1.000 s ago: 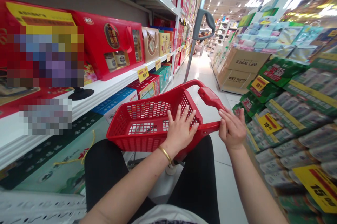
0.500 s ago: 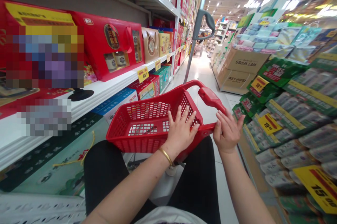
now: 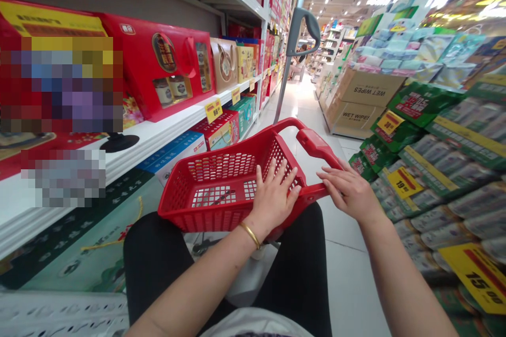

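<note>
A red plastic shopping basket (image 3: 209, 189) rests tilted on my lap, empty inside, with its red handle (image 3: 316, 144) at the far right corner. My left hand (image 3: 274, 197) lies flat over the basket's near right rim, fingers spread, a gold bangle on the wrist. My right hand (image 3: 350, 189) is stretched out with fingers extended, its fingertips touching the basket's right corner below the handle. A grey pull handle (image 3: 302, 36) on a pole rises behind the basket.
Shelves on the left hold red gift boxes (image 3: 166, 70) and yellow price tags (image 3: 213, 110). On the right stand stacked green packs (image 3: 419, 110) and wet wipes cartons (image 3: 363, 94). A white tiled aisle (image 3: 300, 99) runs ahead between them.
My right hand let go of the basket's right corner, lifted with fingers apart, then stretched flat so the fingertips touch the corner. My left hand stayed put.
</note>
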### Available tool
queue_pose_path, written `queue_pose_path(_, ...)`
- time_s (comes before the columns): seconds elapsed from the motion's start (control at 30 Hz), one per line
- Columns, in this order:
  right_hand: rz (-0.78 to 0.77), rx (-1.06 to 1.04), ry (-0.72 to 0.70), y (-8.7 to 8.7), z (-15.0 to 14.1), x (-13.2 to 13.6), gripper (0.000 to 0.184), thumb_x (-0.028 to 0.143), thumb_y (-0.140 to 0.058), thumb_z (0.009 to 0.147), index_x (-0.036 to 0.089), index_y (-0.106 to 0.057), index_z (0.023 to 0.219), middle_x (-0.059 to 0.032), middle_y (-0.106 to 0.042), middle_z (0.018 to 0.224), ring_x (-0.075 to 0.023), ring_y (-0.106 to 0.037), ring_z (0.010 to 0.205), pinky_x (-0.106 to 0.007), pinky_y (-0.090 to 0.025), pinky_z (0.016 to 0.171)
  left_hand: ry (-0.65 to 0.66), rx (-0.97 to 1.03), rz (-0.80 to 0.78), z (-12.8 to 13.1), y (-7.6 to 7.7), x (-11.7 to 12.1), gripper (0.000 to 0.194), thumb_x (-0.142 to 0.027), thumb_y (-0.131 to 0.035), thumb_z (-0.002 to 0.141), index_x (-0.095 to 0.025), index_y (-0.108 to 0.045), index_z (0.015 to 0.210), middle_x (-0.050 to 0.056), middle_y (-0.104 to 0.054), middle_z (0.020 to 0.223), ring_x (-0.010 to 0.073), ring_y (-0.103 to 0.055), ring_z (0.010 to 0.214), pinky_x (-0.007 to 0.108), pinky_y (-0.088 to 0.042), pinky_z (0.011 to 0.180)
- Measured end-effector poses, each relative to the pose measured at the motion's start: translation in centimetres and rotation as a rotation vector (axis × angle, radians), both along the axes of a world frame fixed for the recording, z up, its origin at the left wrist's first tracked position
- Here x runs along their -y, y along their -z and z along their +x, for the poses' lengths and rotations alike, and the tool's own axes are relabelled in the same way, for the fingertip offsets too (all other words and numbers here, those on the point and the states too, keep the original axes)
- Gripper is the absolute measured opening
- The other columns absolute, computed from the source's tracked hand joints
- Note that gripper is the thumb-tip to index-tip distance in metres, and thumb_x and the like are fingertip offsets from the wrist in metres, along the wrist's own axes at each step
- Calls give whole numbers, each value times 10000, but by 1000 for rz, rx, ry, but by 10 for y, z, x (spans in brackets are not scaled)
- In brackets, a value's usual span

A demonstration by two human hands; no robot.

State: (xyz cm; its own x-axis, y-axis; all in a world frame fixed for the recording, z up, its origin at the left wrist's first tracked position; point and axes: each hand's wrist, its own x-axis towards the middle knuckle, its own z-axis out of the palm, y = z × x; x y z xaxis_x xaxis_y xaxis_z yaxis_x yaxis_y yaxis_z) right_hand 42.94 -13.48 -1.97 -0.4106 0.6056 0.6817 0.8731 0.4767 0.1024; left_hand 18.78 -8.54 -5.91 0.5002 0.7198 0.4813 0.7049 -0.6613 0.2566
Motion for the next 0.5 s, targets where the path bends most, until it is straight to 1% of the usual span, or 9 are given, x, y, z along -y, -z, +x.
queue_pose_path(0.07,-3,-1,25,0,-3,2,233,228,-576,980,224,-736,1150,-32,-792,1059,-161,-746,993,-380,-501,1129,6,-1,7,-2,0,0,509,-510,-297,1076,-366,-452,1539,-10,-292,1691,287,-133,1596,655,-55,1274)
queue_pose_path(0.17,15,16,77,0,-14,6,214,237,-578,978,238,-751,1104,-5,-794,983,-137,-741,880,-328,-528,1083,28,-10,20,-9,-1,-2,480,-501,-331,1073,-394,-479,1517,-23,-287,1692,288,-138,1595,651,-64,1273)
queue_pose_path(0.33,30,17,183,0,-46,16,205,246,-567,989,236,-754,1072,2,-784,894,-146,-731,827,-332,-515,1080,101,-40,42,-28,-1,-14,496,-479,-376,1067,-380,-429,1550,-17,-241,1709,266,-92,1602,610,-100,1278)
queue_pose_path(0.43,46,-1,256,2,-73,25,196,253,-574,988,229,-754,1060,-10,-786,901,-153,-725,804,-337,-502,1086,154,-65,55,-43,1,-29,531,-466,-405,1060,-381,-364,1583,-23,-188,1722,255,-70,1604,582,-101,1283)
queue_pose_path(0.5,57,-8,279,2,-92,32,199,248,-579,983,219,-747,1086,-27,-787,926,-164,-729,820,-352,-497,1093,184,-81,60,-55,3,-40,549,-448,-414,1058,-374,-336,1596,-23,-167,1726,253,-51,1605,574,-80,1285)
